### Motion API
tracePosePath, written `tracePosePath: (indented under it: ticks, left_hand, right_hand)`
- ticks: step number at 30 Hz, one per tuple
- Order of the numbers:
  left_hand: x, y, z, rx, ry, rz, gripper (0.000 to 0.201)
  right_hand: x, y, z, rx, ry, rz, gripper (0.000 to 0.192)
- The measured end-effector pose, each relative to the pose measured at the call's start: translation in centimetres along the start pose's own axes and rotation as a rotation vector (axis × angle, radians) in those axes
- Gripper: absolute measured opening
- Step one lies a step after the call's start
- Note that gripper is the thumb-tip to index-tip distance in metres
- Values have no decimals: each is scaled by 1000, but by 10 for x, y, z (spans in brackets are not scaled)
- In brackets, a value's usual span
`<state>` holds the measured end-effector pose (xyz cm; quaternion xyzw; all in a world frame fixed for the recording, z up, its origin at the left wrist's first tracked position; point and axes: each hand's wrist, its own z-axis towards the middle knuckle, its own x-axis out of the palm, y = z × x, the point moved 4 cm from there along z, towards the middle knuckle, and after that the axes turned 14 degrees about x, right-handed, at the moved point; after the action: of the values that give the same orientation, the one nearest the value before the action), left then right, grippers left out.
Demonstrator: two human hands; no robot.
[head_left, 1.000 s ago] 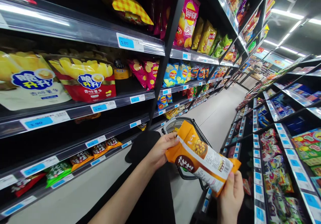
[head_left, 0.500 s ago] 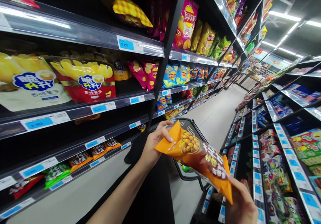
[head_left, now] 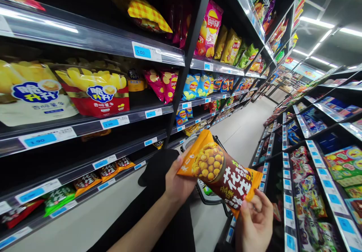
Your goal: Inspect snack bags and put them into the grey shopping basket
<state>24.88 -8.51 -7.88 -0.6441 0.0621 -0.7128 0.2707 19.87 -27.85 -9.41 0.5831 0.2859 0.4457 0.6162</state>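
An orange snack bag [head_left: 220, 169] with a picture of coated peanuts and a brown label faces me, held between both hands over a black shopping basket [head_left: 203, 191]. My left hand [head_left: 178, 180] grips the bag's upper left end. My right hand [head_left: 254, 222] pinches its lower right corner from below. The basket hangs behind the bag, mostly hidden by it.
Black shelves [head_left: 93, 120] on the left carry chip bags with blue price tags; a red chip bag [head_left: 96, 90] sits at chest height. Lay's bags [head_left: 210, 29] stand higher up. Shelves [head_left: 319, 169] of sweets line the right. A pale aisle floor [head_left: 243, 131] runs ahead.
I have turned the orange bag over between my hands: a second ago its printed back faced me, now its front with the peanut picture does. My right hand moved under its lower corner.
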Motion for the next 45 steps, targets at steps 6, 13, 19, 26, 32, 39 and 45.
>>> tracePosePath:
  ticks: [6, 13, 19, 26, 32, 39, 45]
  left_hand:
    - [0, 4, -2, -88, -93, -11, 47]
    - [-8, -20, 11, 27, -14, 329, 20]
    - [-24, -32, 19, 250, -1, 630, 20]
    - [-37, -46, 30, 311, -30, 646, 20]
    - [-38, -45, 35, 288, -79, 532, 20]
    - [-39, -42, 39, 244, -158, 431, 24]
    - [-47, -31, 44, 144, -194, 331, 33]
  right_hand:
    - [-3, -9, 4, 140, 44, 5, 61]
    - [-10, -17, 14, 311, 83, -34, 42]
    - [-12, -15, 11, 235, 38, -170, 29]
    - [9, -3, 3, 194, 118, -221, 32]
    - [16, -6, 0, 203, 116, -225, 29]
    - [18, -11, -2, 202, 141, -216, 27]
    - [18, -2, -9, 61, 144, -226, 19]
